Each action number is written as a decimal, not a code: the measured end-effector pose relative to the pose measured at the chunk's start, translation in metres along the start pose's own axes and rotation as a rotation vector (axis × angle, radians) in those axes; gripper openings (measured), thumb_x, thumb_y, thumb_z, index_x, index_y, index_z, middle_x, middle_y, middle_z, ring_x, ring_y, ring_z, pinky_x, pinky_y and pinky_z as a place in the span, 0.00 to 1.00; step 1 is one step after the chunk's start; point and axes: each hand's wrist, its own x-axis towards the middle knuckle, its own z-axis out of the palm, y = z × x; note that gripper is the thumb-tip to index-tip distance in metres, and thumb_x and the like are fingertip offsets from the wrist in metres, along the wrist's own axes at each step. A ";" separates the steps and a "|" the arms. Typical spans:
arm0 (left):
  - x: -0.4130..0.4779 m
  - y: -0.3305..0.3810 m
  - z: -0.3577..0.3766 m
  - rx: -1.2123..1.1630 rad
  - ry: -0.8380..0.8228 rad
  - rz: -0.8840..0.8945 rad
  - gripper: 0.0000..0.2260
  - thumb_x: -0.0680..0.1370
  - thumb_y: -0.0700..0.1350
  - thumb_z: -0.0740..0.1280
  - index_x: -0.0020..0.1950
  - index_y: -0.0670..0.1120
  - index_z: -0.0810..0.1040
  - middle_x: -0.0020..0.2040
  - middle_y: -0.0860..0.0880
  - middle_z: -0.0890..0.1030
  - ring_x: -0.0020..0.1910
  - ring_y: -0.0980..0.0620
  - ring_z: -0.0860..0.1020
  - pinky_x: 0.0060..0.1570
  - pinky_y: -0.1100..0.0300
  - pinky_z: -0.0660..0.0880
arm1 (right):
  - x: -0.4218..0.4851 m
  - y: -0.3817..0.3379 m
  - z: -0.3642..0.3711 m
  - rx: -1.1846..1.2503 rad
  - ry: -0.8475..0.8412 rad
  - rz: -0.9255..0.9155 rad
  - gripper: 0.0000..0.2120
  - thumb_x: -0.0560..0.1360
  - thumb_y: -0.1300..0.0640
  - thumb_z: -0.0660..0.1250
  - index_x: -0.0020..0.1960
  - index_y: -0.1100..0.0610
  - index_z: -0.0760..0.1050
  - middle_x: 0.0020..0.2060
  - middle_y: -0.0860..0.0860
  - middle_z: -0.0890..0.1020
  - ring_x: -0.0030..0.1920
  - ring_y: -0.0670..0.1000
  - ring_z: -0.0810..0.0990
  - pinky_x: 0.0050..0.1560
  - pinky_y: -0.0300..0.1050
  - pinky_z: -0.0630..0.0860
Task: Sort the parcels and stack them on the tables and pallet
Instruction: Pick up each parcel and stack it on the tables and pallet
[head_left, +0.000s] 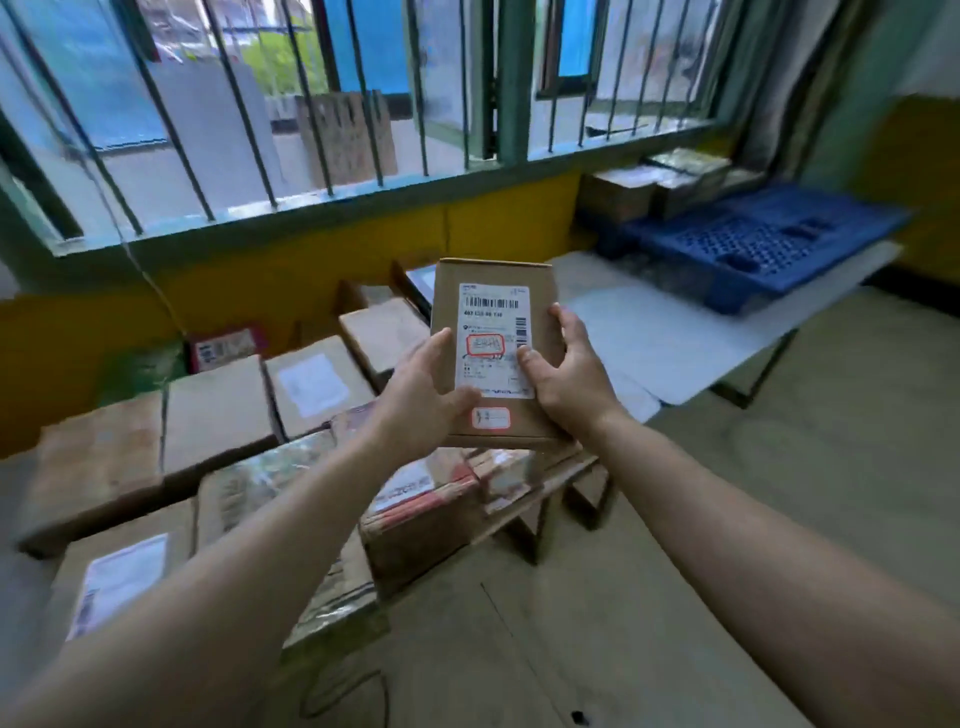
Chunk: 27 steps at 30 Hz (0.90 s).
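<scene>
I hold a small brown cardboard parcel (493, 291) up in front of me, its white shipping label with a red-circled mark facing me. My left hand (423, 395) grips its left edge and my right hand (566, 374) grips its right edge, thumb on the label. Below and to the left, several brown parcels (218, 410) lie packed side by side on a low table. Behind to the right stands a white table (675, 332), and beyond it a blue plastic pallet (769, 244) carrying a few boxes (618, 195) at its far end.
A barred window (311, 104) runs along the yellow-and-green wall behind the tables. More parcels with red print (431, 499) sit stacked under my hands on the low table's edge. Bare concrete floor (779, 467) stretches to the right and front.
</scene>
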 end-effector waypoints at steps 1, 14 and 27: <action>0.009 0.018 0.033 0.001 -0.034 0.030 0.34 0.74 0.43 0.71 0.76 0.52 0.58 0.70 0.52 0.68 0.65 0.52 0.72 0.60 0.51 0.76 | 0.000 0.012 -0.037 -0.013 0.046 0.020 0.31 0.79 0.50 0.67 0.77 0.48 0.56 0.68 0.51 0.72 0.65 0.53 0.75 0.62 0.54 0.77; 0.055 0.236 0.372 0.143 -0.498 0.398 0.31 0.77 0.44 0.69 0.76 0.50 0.59 0.74 0.51 0.63 0.70 0.53 0.64 0.62 0.64 0.61 | -0.032 0.135 -0.403 -0.074 0.610 0.253 0.33 0.78 0.51 0.68 0.78 0.48 0.57 0.71 0.49 0.71 0.69 0.50 0.70 0.71 0.49 0.67; 0.195 0.310 0.558 0.114 -0.682 0.467 0.34 0.76 0.46 0.69 0.77 0.53 0.55 0.75 0.50 0.59 0.65 0.52 0.70 0.44 0.68 0.71 | 0.077 0.221 -0.555 -0.139 0.815 0.382 0.32 0.79 0.52 0.66 0.78 0.48 0.55 0.72 0.49 0.70 0.68 0.49 0.70 0.64 0.41 0.67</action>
